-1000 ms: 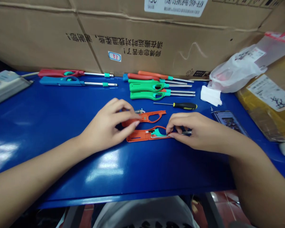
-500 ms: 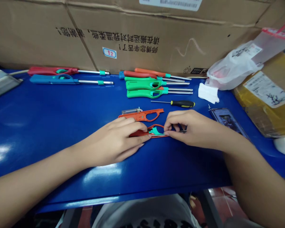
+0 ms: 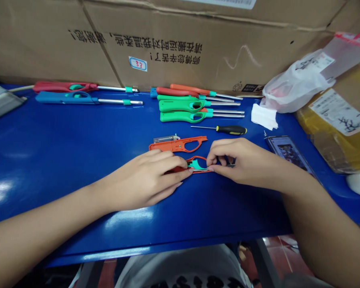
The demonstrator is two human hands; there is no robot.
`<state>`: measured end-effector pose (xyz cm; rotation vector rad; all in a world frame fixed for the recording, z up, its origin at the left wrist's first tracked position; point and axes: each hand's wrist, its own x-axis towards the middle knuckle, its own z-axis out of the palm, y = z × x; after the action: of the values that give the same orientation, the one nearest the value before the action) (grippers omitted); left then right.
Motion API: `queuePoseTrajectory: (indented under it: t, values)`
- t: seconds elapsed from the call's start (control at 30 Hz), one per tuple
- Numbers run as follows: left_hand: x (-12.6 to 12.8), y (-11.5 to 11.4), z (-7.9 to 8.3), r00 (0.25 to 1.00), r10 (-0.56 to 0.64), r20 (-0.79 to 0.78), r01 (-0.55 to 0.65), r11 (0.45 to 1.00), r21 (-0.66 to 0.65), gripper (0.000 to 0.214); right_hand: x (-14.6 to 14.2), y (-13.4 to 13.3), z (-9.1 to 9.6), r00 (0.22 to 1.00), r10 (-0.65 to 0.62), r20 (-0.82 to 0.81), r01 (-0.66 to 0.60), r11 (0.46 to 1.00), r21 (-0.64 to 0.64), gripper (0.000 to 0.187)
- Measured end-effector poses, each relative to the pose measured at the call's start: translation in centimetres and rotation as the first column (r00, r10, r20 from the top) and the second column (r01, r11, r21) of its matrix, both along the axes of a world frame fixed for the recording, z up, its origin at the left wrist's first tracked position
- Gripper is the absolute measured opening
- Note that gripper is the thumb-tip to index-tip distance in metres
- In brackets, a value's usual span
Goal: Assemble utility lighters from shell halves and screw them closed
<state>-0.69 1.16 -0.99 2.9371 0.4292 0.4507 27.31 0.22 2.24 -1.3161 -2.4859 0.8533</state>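
An open orange lighter shell [image 3: 203, 172] with a teal trigger [image 3: 195, 164] seated in it lies on the table between my hands. My left hand [image 3: 150, 176] covers its handle end, thumb and fingers closed on it beside the trigger. At the front end, the thumb and index finger of my right hand [image 3: 228, 160] pinch the shell. A small dark metallic end peeks out under my right fingers; the rest of it is hidden. Just behind lies the matching orange shell half [image 3: 180, 145], with a clear fuel tank [image 3: 165, 139] at its back edge.
A black-and-yellow screwdriver [image 3: 231, 130] lies behind my right hand. Several long-necked lighters [image 3: 183, 105] lie along the cardboard box [image 3: 108, 52], with a red lighter [image 3: 64, 87] and a blue lighter [image 3: 63, 98] further left. A phone [image 3: 288, 153], a white plastic bag [image 3: 300, 86] and a taped parcel [image 3: 342, 132] are on the right.
The view has shifted very slightly. Both hands keep the same grip on the orange shell, with hardly any finger movement visible.
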Motion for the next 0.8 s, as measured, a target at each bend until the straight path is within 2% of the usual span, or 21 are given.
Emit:
queuePoseTrajectory:
  t: [0.13, 0.3, 0.4, 0.47, 0.53, 0.6, 0.67, 0.73, 0.8]
  values:
    - [0.1, -0.1, 0.2, 1.0, -0.006, -0.006, 0.006, 0.999, 0.034, 0.035, -0.1, 0.0, 0.1, 1.0, -0.005, -0.001, 0.005, 1.0, -0.002, 0.007]
    - [0.2, -0.3, 0.0, 1.0, -0.006, 0.015, 0.005, 0.998, 0.057, 0.032, -0.5, -0.4, 0.3, 0.997, 0.008, -0.078, -0.002, 0.997, 0.078, 0.011]
    - [0.1, -0.1, 0.1, 0.994, -0.002, 0.108, 0.002, 1.0, -0.001, 0.028, -0.9, -0.6, 0.1, 0.988, 0.077, -0.134, -0.067, 0.995, 0.08, 0.013]
    - [-0.2, 0.2, 0.4, 0.975, 0.082, 0.206, -0.068, 0.995, -0.073, 0.025, -1.1, -0.7, -0.2, 0.985, 0.111, -0.13, -0.105, 0.993, 0.057, 0.014]
    - [-0.5, 0.8, 0.6, 0.931, 0.25, 0.266, -0.227, 0.967, -0.116, 0.024, -1.2, -0.7, -0.5, 0.987, 0.114, -0.11, -0.111, 0.993, 0.04, 0.016]
    - [-0.8, 1.5, 0.7, 0.864, 0.431, 0.26, -0.416, 0.902, -0.114, 0.025, -1.3, -0.8, -0.6, 0.99, 0.106, -0.089, -0.105, 0.994, 0.018, 0.015]
    - [-1.2, 2.4, 0.4, 0.804, 0.557, 0.207, -0.545, 0.83, -0.114, 0.033, -1.4, -0.8, -0.6, 0.991, 0.107, -0.083, -0.107, 0.994, -0.005, 0.013]
    - [-1.4, 3.1, -0.2, 0.774, 0.61, 0.169, -0.588, 0.792, -0.163, 0.037, -1.6, -0.8, -0.6, 0.991, 0.108, -0.083, -0.11, 0.994, -0.019, 0.012]
    - [-1.5, 3.6, -0.6, 0.768, 0.622, 0.151, -0.586, 0.778, -0.227, 0.035, -1.7, -0.9, -0.6, 0.991, 0.108, -0.081, -0.11, 0.994, -0.021, 0.012]
